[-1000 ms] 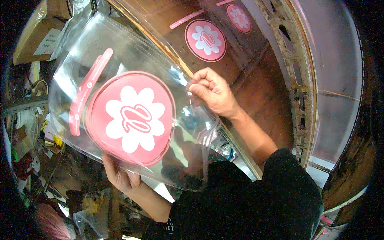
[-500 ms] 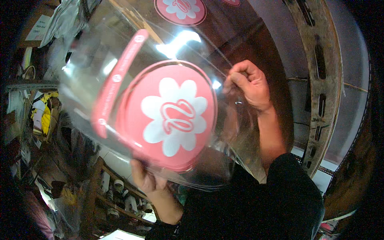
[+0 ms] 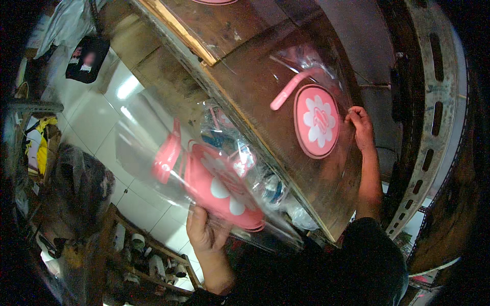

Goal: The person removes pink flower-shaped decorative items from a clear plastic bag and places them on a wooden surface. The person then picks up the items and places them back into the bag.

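Note:
My left hand (image 3: pixel 206 234) grips the lower edge of clear plastic bags (image 3: pixel 219 186), tilted off the table's left side. Printed on them are a pink oval with a white flower and a pink strip; the edges look doubled, but I cannot tell how many there are. Over the table's right part, another clear plastic bag (image 3: pixel 317 122) with the same pink print lies spread out. At its right edge my right hand (image 3: pixel 360 125) has its fingers curled together in a pinch on the plastic.
The brown wooden table (image 3: pixel 255 56) runs diagonally, with a pale wooden strip (image 3: pixel 176 28) along its edge. Below that edge are more plastic bags (image 3: pixel 273 188). A slotted metal upright (image 3: pixel 426 148) rises at the right. Left are a tiled floor (image 3: pixel 99 125) and cluttered shelves (image 3: pixel 158 265).
The bags that filled the middle of the view have parted. My left hand's portion has swung down and tilted, while my right hand has moved right and down with a bag onto the table.

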`<state>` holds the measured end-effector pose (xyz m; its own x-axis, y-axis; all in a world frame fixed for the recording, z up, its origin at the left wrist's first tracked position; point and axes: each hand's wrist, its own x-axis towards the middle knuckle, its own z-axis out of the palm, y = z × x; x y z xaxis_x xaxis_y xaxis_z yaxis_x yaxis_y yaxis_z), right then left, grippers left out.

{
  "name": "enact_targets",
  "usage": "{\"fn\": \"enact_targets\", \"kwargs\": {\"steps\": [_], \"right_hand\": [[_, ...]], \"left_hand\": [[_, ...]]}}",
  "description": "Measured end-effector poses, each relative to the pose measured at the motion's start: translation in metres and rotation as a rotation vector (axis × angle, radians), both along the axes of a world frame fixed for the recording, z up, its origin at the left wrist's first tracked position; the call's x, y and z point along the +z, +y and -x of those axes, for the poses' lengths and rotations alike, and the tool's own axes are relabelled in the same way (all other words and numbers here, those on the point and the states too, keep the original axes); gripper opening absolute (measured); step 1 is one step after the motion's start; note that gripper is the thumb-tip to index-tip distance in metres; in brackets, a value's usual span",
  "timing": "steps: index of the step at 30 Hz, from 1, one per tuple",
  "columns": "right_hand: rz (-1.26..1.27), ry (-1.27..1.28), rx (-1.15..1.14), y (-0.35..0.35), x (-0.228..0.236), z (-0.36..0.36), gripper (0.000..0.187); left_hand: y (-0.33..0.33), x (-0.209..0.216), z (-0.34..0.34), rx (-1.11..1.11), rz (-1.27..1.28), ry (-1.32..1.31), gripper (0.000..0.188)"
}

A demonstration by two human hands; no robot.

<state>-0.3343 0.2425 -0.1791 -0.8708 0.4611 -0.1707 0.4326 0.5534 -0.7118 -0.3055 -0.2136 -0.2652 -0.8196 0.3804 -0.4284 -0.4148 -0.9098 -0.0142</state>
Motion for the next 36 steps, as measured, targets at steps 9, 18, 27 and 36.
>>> {"fn": "enact_targets", "kwargs": {"steps": [9,18,27,36], "right_hand": [[-0.553,-0.159,-0.085,0.189,-0.062,-0.010,0.034],[-0.754,-0.045,-0.158,0.242,-0.082,0.070,0.032],[-0.742,0.110,0.094,0.070,-0.086,0.071,0.056],[-0.642,0.018,0.348,0.119,-0.083,0.026,0.052]], "left_hand": [[-0.002,-0.026,-0.028,0.044,-0.025,0.058,0.051],[-0.001,-0.029,-0.034,0.068,0.051,-0.035,0.049],[-0.001,-0.037,-0.041,0.067,0.048,-0.130,0.049],[0.002,-0.032,-0.037,0.039,0.128,-0.218,0.055]]}}
